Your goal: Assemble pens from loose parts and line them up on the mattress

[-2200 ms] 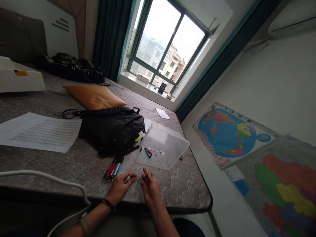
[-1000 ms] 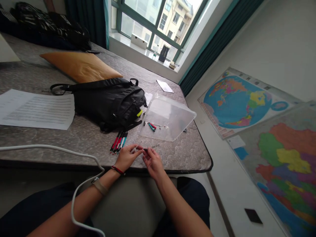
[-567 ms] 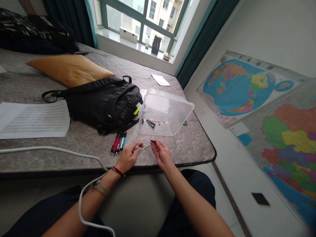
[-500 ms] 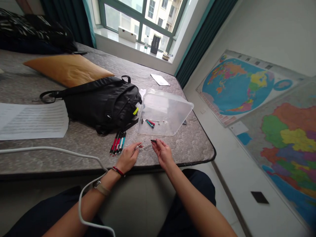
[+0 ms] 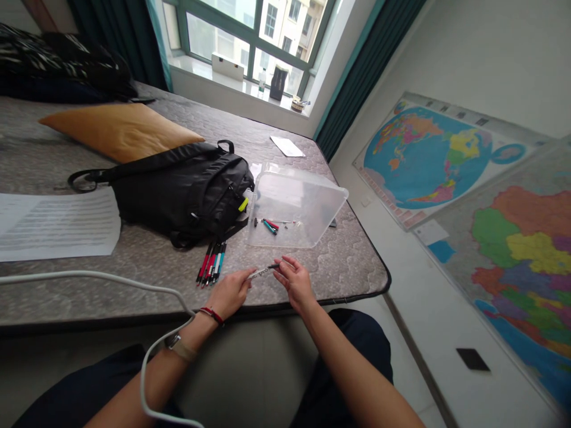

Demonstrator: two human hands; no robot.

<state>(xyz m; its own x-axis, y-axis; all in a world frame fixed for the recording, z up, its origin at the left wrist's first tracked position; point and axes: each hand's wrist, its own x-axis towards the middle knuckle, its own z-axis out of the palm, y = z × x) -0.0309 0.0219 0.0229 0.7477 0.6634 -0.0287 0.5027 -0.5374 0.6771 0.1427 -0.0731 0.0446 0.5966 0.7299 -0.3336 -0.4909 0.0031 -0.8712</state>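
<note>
My left hand (image 5: 231,292) is closed in a pinch on a thin, pale, silvery pen part (image 5: 257,273), which points to the right. Between the thumb and fingers of my right hand (image 5: 295,283) is a short black pen part (image 5: 273,266). The two parts meet end to end just above the mattress; whether one sits inside the other I cannot tell. Left of my hands lies a row of several pens (image 5: 211,263) in red, black, white and teal. Beyond my hands, a clear plastic box (image 5: 307,208) holds red and teal pen pieces (image 5: 270,226) and small loose bits.
A black backpack (image 5: 187,190) lies left of the box, with a tan pillow (image 5: 125,128) behind it. Printed sheets (image 5: 57,223) lie at the left. A white cable (image 5: 102,275) crosses the mattress and hangs over my left arm. The mattress edge (image 5: 357,296) runs close to my hands.
The pale part and the black part, apart before, now touch end to end. Both hands have come slightly lower, and the pale part has swung to a flatter angle.
</note>
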